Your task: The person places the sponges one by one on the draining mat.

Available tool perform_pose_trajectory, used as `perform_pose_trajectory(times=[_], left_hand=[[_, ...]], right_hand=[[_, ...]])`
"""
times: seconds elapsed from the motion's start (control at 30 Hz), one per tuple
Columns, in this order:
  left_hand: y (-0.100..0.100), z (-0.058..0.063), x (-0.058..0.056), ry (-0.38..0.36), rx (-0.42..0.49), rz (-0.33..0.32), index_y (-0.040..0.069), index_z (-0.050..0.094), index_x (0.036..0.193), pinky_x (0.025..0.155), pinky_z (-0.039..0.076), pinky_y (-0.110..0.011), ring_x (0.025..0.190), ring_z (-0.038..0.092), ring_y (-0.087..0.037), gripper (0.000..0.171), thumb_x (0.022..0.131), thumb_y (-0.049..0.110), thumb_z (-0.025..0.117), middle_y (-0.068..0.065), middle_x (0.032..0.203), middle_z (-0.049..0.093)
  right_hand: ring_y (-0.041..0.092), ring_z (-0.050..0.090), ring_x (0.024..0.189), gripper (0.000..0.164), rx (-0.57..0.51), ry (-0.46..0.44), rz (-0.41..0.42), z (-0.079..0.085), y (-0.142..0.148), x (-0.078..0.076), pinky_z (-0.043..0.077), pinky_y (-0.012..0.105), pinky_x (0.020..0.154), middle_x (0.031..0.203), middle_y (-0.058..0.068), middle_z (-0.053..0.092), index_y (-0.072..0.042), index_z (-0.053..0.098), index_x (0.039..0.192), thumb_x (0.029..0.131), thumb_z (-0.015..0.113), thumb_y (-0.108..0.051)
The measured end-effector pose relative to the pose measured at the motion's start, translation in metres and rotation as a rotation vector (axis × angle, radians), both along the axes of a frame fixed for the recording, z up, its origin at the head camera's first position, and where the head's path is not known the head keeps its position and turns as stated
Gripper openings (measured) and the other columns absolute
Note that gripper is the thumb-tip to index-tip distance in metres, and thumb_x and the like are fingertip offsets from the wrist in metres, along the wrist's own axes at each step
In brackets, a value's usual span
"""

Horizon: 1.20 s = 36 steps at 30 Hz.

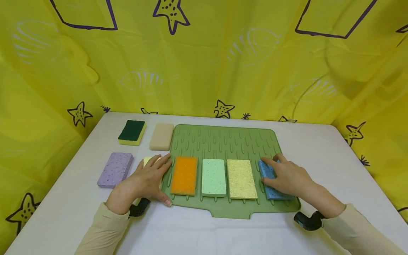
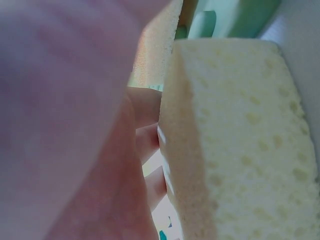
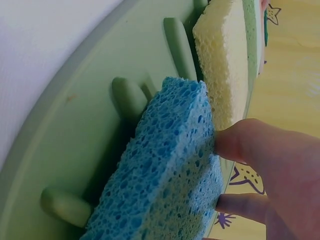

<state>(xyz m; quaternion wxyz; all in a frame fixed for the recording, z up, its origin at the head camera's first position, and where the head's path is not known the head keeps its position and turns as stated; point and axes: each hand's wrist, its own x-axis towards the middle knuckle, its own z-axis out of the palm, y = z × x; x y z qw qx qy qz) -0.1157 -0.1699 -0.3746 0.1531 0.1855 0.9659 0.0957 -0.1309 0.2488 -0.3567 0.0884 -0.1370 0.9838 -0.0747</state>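
On the right part of the green drying mat (image 1: 223, 141), my right hand (image 1: 288, 173) holds a blue sponge (image 1: 271, 173), thumb and a finger against it. The right wrist view shows the sponge's porous side (image 3: 160, 145) close to the mat's ridges. My left hand (image 1: 143, 180) is spread at the mat's left edge, fingers and thumb reaching its rim. Partly hidden beneath that hand is a pale yellow sponge (image 2: 250, 135), its side beside the fingers (image 2: 147, 142). Orange (image 1: 184, 176), mint green (image 1: 213, 177) and yellow (image 1: 241, 179) sponges lie in a row on the mat.
Left of the mat on the white table (image 1: 207, 237) lie a purple sponge (image 1: 115, 170), a green-and-yellow scouring sponge (image 1: 132, 132) and a beige sponge (image 1: 161, 136). A yellow patterned curtain (image 1: 197, 60) hangs behind and at both sides.
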Motion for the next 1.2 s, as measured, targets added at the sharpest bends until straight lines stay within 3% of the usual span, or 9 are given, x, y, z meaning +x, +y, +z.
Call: perform_pose_trajectory(times=[0.93, 1.2], left_hand=[[-0.0006, 0.0010, 0.0021, 0.024, 0.003, -0.014, 0.003, 0.030, 0.155, 0.110, 0.016, -0.077, 0.150, 0.018, -0.042, 0.132, 0.054, 0.069, 0.085, -0.012, 0.166, 0.017], [-0.0003, 0.0008, 0.0014, 0.022, 0.001, -0.017, 0.004, 0.029, 0.155, 0.110, 0.016, -0.077, 0.150, 0.018, -0.042, 0.132, 0.054, 0.069, 0.084, -0.011, 0.166, 0.017]], right_hand=[[0.033, 0.061, 0.083, 0.073, 0.035, 0.016, 0.019, -0.0027, -0.0015, 0.0055, 0.042, 0.030, 0.044, 0.132, 0.023, 0.049, -0.016, 0.049, 0.146, 0.086, 0.068, -0.053], [0.042, 0.064, 0.089, 0.078, 0.014, -0.026, -0.007, 0.0021, 0.0019, 0.0062, 0.044, 0.035, 0.046, 0.141, 0.027, 0.043, -0.016, 0.041, 0.151, 0.090, 0.058, -0.063]])
